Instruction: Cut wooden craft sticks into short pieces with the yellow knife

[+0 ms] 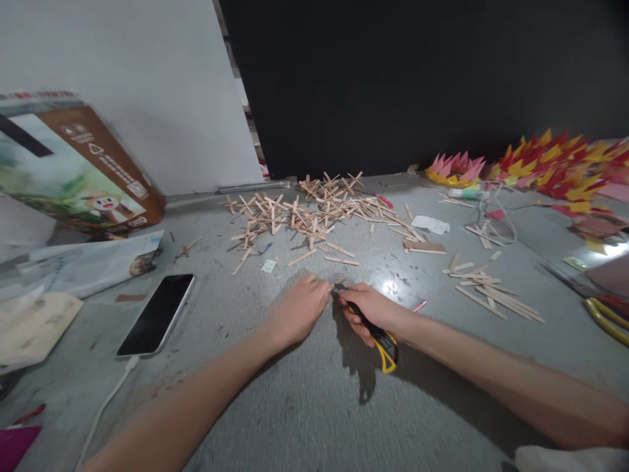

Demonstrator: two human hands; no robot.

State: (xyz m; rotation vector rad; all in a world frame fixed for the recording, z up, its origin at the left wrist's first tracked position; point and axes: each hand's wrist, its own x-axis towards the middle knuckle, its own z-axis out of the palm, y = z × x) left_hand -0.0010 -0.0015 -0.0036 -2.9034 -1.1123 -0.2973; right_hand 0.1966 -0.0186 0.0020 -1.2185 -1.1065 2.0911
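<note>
My right hand [366, 308] is wrapped round a black and yellow utility knife [381, 337], its front end pointing up and left. My left hand [305, 305] is closed just left of it, pinching a thin wooden stick [340, 281] whose tip shows between the hands. The knife's front end meets the stick there; most of the stick is hidden by my fingers. Beyond both hands lies a large heap of joined wooden craft sticks [314, 213]. To the right, several loose flat sticks [496, 295] are spread on the grey table [304, 419].
A phone [157, 314] with a white cable lies left, near a brown printed box [113, 170]. Yellow-handled scissors [607, 318] are at the far right. Paper flame-shaped crowns [555, 167] stand at the back right. A crumpled tissue [430, 225] lies beside the heap.
</note>
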